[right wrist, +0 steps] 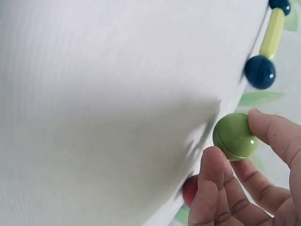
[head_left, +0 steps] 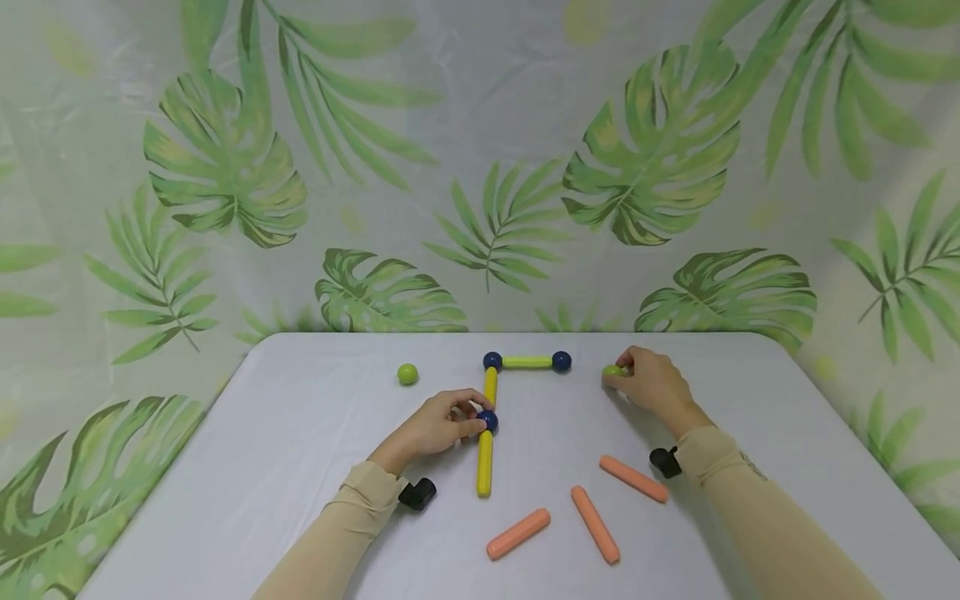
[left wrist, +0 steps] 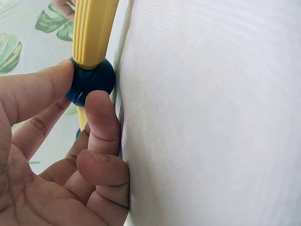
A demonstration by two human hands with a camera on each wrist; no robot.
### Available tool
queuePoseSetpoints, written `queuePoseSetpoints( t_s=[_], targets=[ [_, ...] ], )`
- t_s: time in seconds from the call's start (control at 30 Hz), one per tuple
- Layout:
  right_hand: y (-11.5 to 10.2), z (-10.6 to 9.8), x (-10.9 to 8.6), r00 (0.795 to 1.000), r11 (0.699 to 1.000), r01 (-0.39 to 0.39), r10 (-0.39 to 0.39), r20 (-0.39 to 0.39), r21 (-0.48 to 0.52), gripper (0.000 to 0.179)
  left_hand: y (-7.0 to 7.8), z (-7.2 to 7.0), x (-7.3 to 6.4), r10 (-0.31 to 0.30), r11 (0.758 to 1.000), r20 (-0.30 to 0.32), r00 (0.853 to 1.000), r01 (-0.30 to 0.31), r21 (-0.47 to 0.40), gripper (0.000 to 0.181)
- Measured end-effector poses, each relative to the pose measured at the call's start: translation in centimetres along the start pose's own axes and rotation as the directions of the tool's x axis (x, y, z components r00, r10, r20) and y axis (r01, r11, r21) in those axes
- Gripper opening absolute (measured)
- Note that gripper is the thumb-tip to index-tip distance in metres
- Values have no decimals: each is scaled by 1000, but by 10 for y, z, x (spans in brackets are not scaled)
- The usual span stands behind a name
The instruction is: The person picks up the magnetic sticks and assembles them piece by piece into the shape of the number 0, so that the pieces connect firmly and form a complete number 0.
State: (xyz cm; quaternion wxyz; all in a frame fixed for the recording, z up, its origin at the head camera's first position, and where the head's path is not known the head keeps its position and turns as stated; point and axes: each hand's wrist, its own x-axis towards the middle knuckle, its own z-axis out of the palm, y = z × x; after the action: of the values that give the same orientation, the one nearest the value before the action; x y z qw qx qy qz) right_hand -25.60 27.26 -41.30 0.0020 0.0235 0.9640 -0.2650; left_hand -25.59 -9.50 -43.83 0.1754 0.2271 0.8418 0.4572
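My left hand [head_left: 438,427] pinches a dark blue ball [left wrist: 94,80] between thumb and fingers, low at the table. A yellow ribbed rod [head_left: 484,465] joins that ball on the near side, and another yellow rod [head_left: 491,387] runs from it to a far dark blue ball [head_left: 492,361]. From there a lime rod [head_left: 527,362] reaches a third dark blue ball [head_left: 562,361]. At the far right of the table, my right hand [head_left: 654,385] pinches a green ball [right wrist: 235,136] with its thumb and fingertips. Part of a red ball [right wrist: 190,190] shows behind the fingers in the right wrist view.
Three orange rods lie loose near the front: a left one [head_left: 518,533], a middle one [head_left: 596,525] and a right one [head_left: 633,478]. Another green ball [head_left: 407,374] sits at the back left. A leaf-patterned cloth [head_left: 510,108] hangs behind the white table [head_left: 262,450].
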Motion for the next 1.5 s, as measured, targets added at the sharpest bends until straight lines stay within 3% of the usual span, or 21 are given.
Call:
queuePoseSetpoints(
  t_s=[0.33,0.53,0.73,0.83,0.97,1.17,1.33,1.5],
  targets=[
    [-28,10,-18,988,986,139,-144,58,89,47,-2,-1,1,7,1000,6,1000,-7,-7,20],
    [-46,18,-36,978,976,174,-187,93,134,36,-1,0,1,12,1000,10,1000,-12,-3,20],
    [-69,26,-63,970,963,144,-183,161,228,31,-1,0,2,13,1000,8,1000,-13,7,20],
    [-79,33,-77,952,944,168,-230,204,283,29,-1,-1,3,15,1000,7,1000,-15,11,21],
    [-92,43,-95,907,915,213,-316,279,344,28,-1,-1,2,18,1000,6,1000,-18,13,22],
    [-107,62,-112,864,893,207,-358,353,399,28,-2,-1,2,30,999,5,1000,-31,13,20],
    [-111,74,-119,838,880,206,-385,388,429,28,-2,-1,3,39,999,5,999,-39,15,20],
    [-112,79,-125,829,881,195,-383,408,432,27,-2,-1,3,41,999,8,999,-41,11,20]
  ],
)
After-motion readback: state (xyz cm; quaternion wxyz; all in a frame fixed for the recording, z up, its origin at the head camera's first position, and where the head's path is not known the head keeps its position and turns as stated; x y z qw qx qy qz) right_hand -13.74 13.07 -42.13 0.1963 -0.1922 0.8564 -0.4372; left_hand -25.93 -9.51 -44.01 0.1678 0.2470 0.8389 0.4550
